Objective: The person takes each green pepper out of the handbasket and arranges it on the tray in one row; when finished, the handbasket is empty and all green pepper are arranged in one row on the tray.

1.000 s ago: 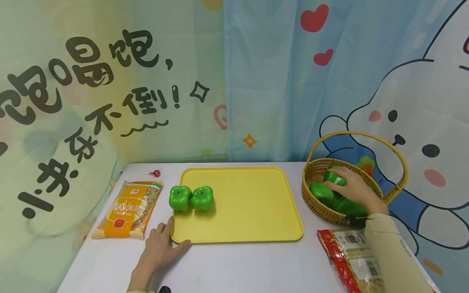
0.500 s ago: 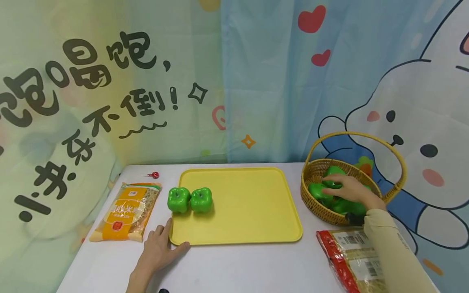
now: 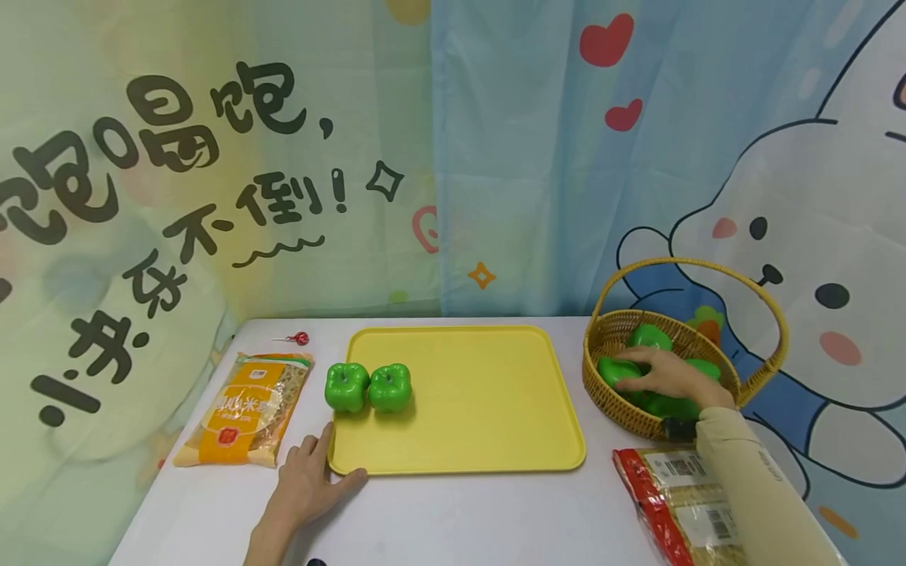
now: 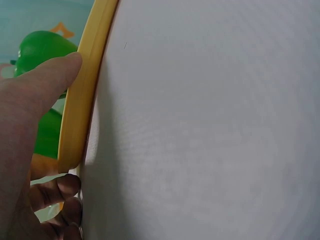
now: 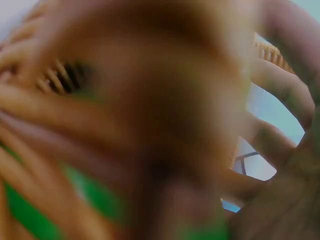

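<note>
Two glossy green bell peppers point(image 3: 347, 387) stand side by side at the left of a yellow tray point(image 3: 481, 401). My left hand point(image 3: 304, 479) touches the tray's near left corner, thumb along the near rim and fingers by the left side; the left wrist view shows the thumb point(image 4: 62, 70) against the rim. Inside a wicker basket point(image 3: 616, 405) my right hand point(image 3: 668, 373) has its fingers and thumb around a green pepper point(image 3: 609, 369). Other green peppers point(image 3: 650, 336) lie beside it. Blurred wicker point(image 5: 30, 105) hides the right fingertips in the right wrist view.
An orange grain packet point(image 3: 244, 413) lies left of the tray, with a small red item point(image 3: 302, 339) behind it. A red-edged packet point(image 3: 683, 503) lies before the basket, under the right forearm. The basket's tall handle point(image 3: 767, 303) arches above that hand.
My right hand has let go of the pepper at the back of the basket and moved toward the front left one. The left hand and the tray peppers stay put.
</note>
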Tool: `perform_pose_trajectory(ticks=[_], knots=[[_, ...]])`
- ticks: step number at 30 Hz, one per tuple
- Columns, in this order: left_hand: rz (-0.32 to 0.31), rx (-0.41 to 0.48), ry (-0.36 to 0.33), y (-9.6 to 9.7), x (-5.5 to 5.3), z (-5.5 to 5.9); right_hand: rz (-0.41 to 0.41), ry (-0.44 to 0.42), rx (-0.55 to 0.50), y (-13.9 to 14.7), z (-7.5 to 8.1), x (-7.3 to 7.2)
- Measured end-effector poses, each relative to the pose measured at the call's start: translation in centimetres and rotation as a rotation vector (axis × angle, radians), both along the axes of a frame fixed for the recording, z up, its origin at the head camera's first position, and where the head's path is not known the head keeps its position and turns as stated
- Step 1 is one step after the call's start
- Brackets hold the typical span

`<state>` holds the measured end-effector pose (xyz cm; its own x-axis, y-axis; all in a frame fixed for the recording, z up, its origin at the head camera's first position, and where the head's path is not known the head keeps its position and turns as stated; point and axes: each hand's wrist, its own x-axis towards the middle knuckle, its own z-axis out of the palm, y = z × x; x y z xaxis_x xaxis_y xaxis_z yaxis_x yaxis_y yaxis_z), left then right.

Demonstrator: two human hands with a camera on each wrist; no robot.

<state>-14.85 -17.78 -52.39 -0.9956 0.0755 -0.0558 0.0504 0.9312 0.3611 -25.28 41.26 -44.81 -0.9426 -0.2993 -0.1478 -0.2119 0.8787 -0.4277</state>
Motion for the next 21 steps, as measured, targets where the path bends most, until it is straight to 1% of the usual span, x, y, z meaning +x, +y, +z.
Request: perform_pose_trajectory(ticks=[6, 14, 21], knots=[[-0.002, 0.002, -0.006, 0.00, -0.03, -0.01, 0.028, 0.012, 0.015, 0.06, -0.51, 0.01], [-0.003, 0.000, -0.007, -0.05, -0.06, -0.13, 0.057, 0.067, 0.032, 0.13, -0.38, -0.11], [-0.001, 0.002, -0.019, -0.02, -0.03, 0.07, 0.008, 0.134, 0.027, 0.04, 0.43, 0.26]])
